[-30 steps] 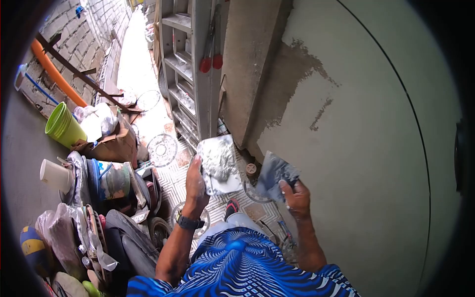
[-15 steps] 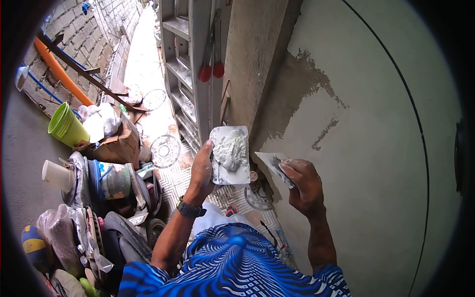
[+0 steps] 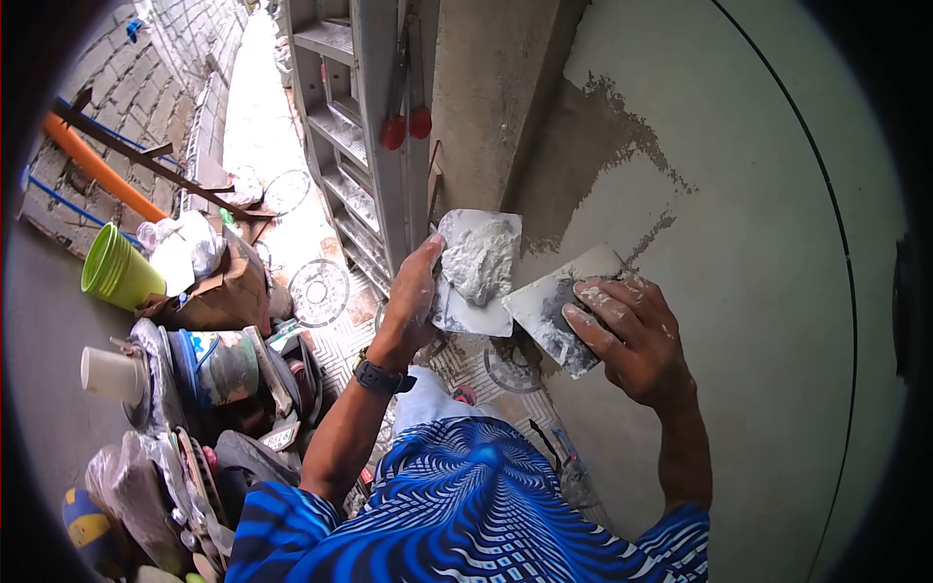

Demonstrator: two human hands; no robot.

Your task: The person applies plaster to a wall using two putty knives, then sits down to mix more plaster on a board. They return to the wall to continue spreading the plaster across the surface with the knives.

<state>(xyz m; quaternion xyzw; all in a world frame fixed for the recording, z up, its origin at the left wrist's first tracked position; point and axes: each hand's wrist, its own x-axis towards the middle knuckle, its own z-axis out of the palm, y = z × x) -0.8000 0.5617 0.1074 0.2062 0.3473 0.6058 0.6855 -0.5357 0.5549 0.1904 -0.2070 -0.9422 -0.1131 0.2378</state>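
Observation:
My left hand [image 3: 413,291] grips a flat white rectangular plate [image 3: 465,316] by its left edge. A thick mound of whitish putty [image 3: 481,260] sits on the plate, its lower end left bare. In my right hand [image 3: 643,340] is a flat, putty-smeared spreader [image 3: 544,309], fingers pressed on its face. The spreader's left corner comes right up to the plate's lower right corner. Dried putty flecks my right fingers. To the right stands a wall [image 3: 748,369] with a pale coat, and a darker uncoated patch [image 3: 583,146] shows near its corner.
An aluminium ladder [image 3: 335,126] leans by a concrete column [image 3: 481,107] ahead. Along the left lie green buckets [image 3: 121,267], a cardboard box [image 3: 228,287], a paint-stained pail [image 3: 219,369] and a ball [image 3: 89,525]. A black cable [image 3: 831,194] runs down the coated wall.
The spreader has turned from nearly edge-on to showing its broad face, and it now meets the plate's corner. The plate has moved up and right in view, still in my left hand.

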